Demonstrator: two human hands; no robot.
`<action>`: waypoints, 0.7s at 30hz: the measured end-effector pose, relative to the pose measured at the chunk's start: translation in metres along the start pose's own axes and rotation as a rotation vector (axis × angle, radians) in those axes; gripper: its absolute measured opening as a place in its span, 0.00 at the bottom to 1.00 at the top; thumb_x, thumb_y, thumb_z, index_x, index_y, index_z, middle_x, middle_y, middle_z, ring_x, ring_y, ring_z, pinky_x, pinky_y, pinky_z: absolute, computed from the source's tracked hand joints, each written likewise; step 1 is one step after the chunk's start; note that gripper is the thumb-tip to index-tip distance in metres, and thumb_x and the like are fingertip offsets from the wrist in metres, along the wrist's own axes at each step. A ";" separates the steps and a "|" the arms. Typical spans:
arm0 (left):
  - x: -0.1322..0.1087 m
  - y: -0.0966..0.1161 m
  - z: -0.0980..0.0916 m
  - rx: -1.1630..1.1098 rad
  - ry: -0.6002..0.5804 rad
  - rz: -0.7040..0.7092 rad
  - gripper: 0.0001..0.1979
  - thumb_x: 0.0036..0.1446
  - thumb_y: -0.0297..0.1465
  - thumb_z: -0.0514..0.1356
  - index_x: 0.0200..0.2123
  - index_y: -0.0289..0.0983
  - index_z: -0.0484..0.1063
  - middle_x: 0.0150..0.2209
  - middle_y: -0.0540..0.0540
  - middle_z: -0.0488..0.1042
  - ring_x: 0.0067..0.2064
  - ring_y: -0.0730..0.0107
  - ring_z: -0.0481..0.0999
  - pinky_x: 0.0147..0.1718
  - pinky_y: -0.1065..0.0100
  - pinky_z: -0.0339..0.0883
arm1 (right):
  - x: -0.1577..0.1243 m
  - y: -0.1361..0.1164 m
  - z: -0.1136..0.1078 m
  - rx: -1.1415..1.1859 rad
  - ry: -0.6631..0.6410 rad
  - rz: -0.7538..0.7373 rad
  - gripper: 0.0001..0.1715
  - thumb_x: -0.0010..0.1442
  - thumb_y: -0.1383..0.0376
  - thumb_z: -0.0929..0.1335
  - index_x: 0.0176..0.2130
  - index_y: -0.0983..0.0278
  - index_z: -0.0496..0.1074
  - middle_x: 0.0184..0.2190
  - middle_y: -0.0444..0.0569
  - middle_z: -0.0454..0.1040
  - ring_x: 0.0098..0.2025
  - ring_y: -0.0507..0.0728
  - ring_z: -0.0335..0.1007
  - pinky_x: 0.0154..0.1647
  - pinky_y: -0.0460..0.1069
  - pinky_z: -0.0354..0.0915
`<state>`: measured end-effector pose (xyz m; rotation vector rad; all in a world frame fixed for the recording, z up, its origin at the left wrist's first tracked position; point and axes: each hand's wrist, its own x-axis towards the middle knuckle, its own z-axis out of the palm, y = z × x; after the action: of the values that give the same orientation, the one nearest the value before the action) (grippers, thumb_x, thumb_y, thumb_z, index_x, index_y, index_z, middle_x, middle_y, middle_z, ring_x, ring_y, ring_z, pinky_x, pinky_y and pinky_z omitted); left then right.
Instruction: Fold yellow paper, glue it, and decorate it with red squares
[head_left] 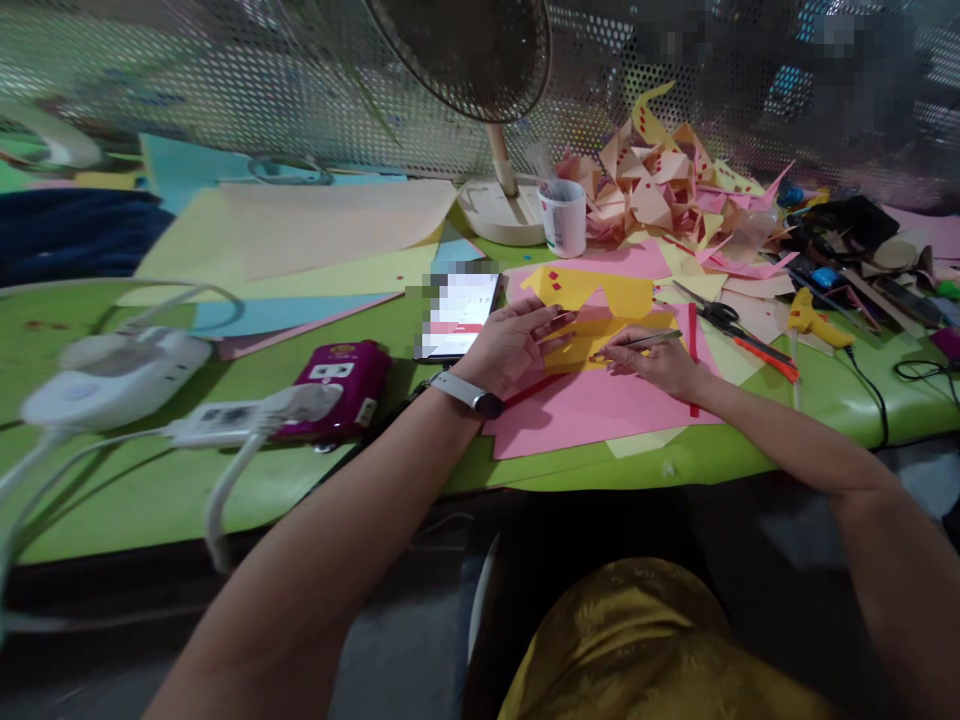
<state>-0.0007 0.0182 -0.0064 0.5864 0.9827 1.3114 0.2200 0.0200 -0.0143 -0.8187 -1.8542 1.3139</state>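
Observation:
In the head view, a yellow paper cut-out (611,293) with small red diamond shapes lies over pink paper sheets (570,425). More yellow paper sits beneath my hands. My left hand (517,340), with a light-banded watch at the wrist, rests at the left side of the yellow paper, its fingers stretched and a little apart. Between the fingers of my right hand (656,365) is a thin pen-like tool (654,341), its rear end pointing up and right. The tip is too small to identify. Red strips (692,350) lie on the pink sheet to the right.
A lit phone (459,315) lies left of my hands. Farther left are a purple power adapter (341,385) and a white power strip (120,370) with cables. A fan (499,215), a white cup (564,225), folded paper pieces (656,190), scissors (724,318) and a yellow glue gun (817,320) stand around.

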 end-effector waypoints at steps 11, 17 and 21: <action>-0.003 0.001 0.004 -0.003 0.004 0.002 0.07 0.57 0.19 0.62 0.30 0.36 0.72 0.36 0.44 0.81 0.45 0.63 0.82 0.47 0.60 0.78 | -0.001 0.002 -0.001 -0.052 0.049 -0.044 0.24 0.60 0.46 0.71 0.38 0.64 0.76 0.37 0.49 0.79 0.36 0.54 0.81 0.35 0.48 0.80; -0.004 0.002 0.004 -0.003 0.004 -0.006 0.07 0.58 0.20 0.62 0.31 0.36 0.73 0.36 0.45 0.81 0.46 0.63 0.82 0.49 0.59 0.77 | -0.001 -0.003 -0.001 -0.076 0.078 -0.065 0.23 0.61 0.46 0.71 0.38 0.64 0.75 0.36 0.48 0.79 0.36 0.54 0.80 0.34 0.47 0.79; -0.008 0.003 0.007 0.014 0.000 0.005 0.07 0.58 0.20 0.62 0.30 0.36 0.73 0.37 0.45 0.80 0.45 0.64 0.82 0.49 0.59 0.77 | -0.002 -0.008 -0.001 -0.113 0.100 -0.090 0.24 0.61 0.45 0.70 0.37 0.64 0.75 0.34 0.48 0.79 0.37 0.53 0.80 0.32 0.46 0.78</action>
<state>0.0036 0.0122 0.0017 0.5994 0.9915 1.3101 0.2214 0.0169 -0.0065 -0.8336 -1.8765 1.1010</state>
